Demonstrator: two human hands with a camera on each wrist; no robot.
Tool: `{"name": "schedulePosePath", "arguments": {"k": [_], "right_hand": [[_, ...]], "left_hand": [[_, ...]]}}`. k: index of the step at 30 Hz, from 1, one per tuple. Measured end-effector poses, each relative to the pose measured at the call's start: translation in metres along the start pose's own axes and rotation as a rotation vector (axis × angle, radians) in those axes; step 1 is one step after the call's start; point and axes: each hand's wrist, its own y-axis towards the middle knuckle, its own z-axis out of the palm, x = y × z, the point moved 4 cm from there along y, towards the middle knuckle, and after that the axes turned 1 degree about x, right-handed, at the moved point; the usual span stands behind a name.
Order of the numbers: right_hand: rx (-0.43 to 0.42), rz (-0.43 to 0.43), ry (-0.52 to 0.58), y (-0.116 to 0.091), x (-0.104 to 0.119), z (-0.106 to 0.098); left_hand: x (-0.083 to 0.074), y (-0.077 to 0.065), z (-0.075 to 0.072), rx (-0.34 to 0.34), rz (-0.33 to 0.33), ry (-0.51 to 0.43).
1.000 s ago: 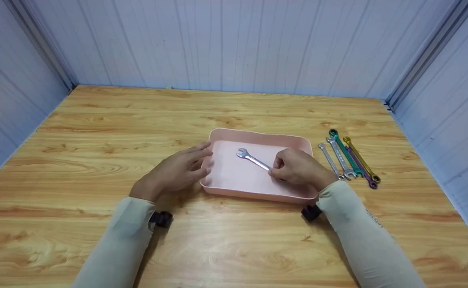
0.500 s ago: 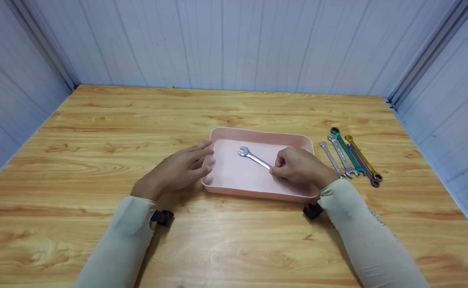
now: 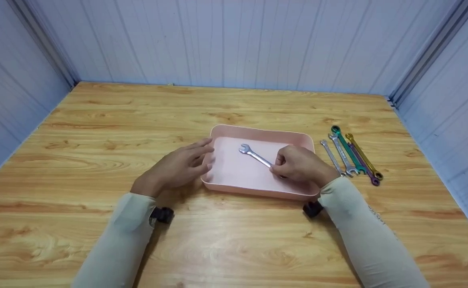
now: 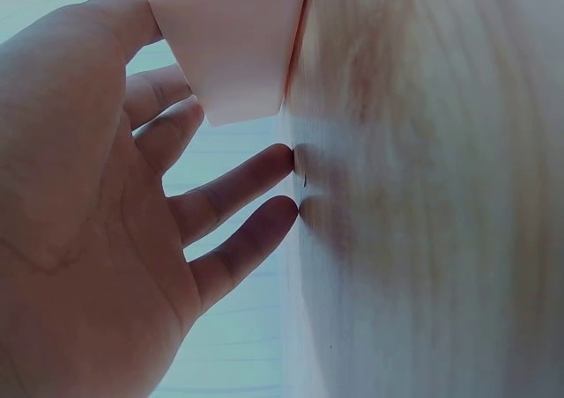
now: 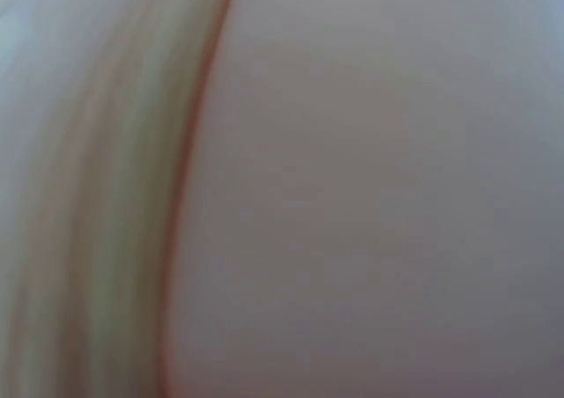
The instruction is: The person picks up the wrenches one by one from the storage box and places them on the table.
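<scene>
A pink rectangular tray point(image 3: 229, 172) lies on the wooden table. My right hand point(image 3: 300, 166) reaches over its right side and pinches a silver wrench point(image 3: 259, 157) between thumb and curled fingers. The wrench's open-ended head points to the back left above the tray floor; its other end is mostly covered by the hand. At the tray's left wall is my left hand point(image 3: 175, 166), fingers loosely spread and touching the rim. In the left wrist view the ring and little fingertips point(image 4: 286, 209) meet the tabletop beside the tray. The tray wall point(image 5: 361, 195), blurred, fills most of the right wrist view.
Right of the tray several wrenches lie side by side on the table: a small silver one point(image 3: 332, 157), a larger silver one point(image 3: 342, 155), a green one point(image 3: 348, 149), a purple one point(image 3: 364, 165) and a gold one point(image 3: 364, 156). White panel walls point(image 3: 234, 44) border the table.
</scene>
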Motion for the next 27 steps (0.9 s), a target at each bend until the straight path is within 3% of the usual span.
{"name": "schedulePosePath", "arguments": {"k": [13, 21, 27], "right_hand": [[0.028, 0.057, 0.043, 0.0005, 0.0002, 0.0004], [0.016, 0.034, 0.011, -0.0004, -0.0015, 0.0005], [0.012, 0.044, 0.01, 0.0, -0.0011, -0.0009]], "left_hand": [[0.0011, -0.0007, -0.0004, -0.002, -0.004, 0.014], [0.0008, -0.0004, 0.0007, -0.002, 0.007, -0.002], [0.0006, 0.0004, 0.0, 0.01, -0.022, 0.004]]}}
